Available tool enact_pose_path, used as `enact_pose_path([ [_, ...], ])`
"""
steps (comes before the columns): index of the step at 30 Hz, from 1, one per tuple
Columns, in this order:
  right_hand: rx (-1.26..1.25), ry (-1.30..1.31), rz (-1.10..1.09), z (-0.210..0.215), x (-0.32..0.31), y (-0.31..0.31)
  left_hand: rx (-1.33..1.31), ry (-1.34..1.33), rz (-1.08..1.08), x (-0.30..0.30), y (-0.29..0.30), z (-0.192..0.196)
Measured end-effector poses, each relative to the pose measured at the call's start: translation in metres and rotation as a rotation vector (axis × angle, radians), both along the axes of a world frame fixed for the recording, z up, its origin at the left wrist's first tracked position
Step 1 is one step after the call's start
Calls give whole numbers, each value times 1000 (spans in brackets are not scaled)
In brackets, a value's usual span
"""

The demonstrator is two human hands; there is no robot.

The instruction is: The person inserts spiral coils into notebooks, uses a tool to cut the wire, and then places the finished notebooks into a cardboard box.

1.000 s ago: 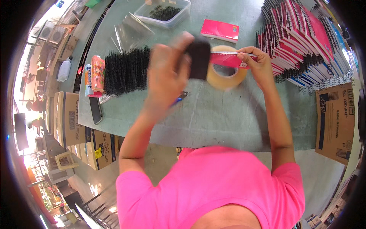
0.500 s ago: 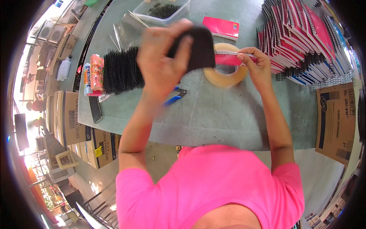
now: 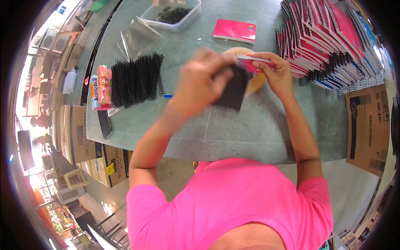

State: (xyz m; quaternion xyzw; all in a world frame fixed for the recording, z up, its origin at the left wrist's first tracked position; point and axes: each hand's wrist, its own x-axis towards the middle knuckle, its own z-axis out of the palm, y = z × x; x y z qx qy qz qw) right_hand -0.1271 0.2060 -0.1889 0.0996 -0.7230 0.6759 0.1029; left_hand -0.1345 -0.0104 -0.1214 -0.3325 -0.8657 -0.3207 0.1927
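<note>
**Blurred hand, dark cover, and a crowded green table**

The left hand was smeared by motion, so its fingers could not be counted; they were curled shut around a flat black rectangular cover sheet, which hung tilted just at 3 o'clock of the hand. That sheet hid part of the beige roll of wide tape lying on the table behind it. The right hand sat at 3 o'clock of the sheet, its fingers pinched closed on a thin pink notebook with a wire edge, held over the tape roll; most of the notebook was covered by the fingers and the sheet, so its full shape could not be made out.

On the green tabletop, a row of black spiral binding coils lay at 9 o'clock of the left hand, with a small orange packet beside them. A clear plastic tub of dark coils stood at 12 o'clock, cut off by the frame's upper edge. A pink closed notebook lay at 1 o'clock. A fanned stack of spiral-bound notebooks filled 2 o'clock, bent by the lens. A brown cardboard box stood at 4 o'clock.
</note>
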Motion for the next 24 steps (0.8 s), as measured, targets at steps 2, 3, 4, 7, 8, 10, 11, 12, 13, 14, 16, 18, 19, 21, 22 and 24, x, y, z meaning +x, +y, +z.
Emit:
enact_pose_path([
  [2,27,-25,-9,-3,1,4,393,-64,225,-4,9,16],
  [3,38,-26,0,-1,1,2,213,-65,117,-3,8,7],
  [4,17,-44,16,2,1,1,38,-62,15,-1,5,-10],
  [7,-27,-69,27,4,1,1,-138,-60,-72,6,7,-18],
  [8,-25,-55,21,6,1,0,-8,53,-3,-4,7,-10],
  [10,-3,-41,15,1,4,2,465,23,193,-8,16,12],
  [11,17,-32,19,-4,3,3,282,13,111,-8,18,2],
  [12,46,-11,37,-2,1,4,108,16,40,-6,16,-10],
  [13,21,-14,47,-1,0,4,-68,20,-32,-5,15,-17],
  [14,-4,-17,57,-1,-1,4,-40,-43,-52,-2,14,-22],
  [16,-52,-26,52,-4,-1,7,129,143,59,-15,13,2],
  [18,-89,-38,58,-6,2,8,451,162,149,-24,16,5],
  [19,-141,-49,68,-7,2,7,272,146,93,-19,19,-1],
  [21,-242,-67,82,-8,-1,8,-83,114,-27,-8,28,-6],
  [22,-220,-72,74,-8,0,9,3,65,-70,-12,24,2],
  [24,-181,-83,59,-7,1,10,342,59,51,-16,28,19],
])
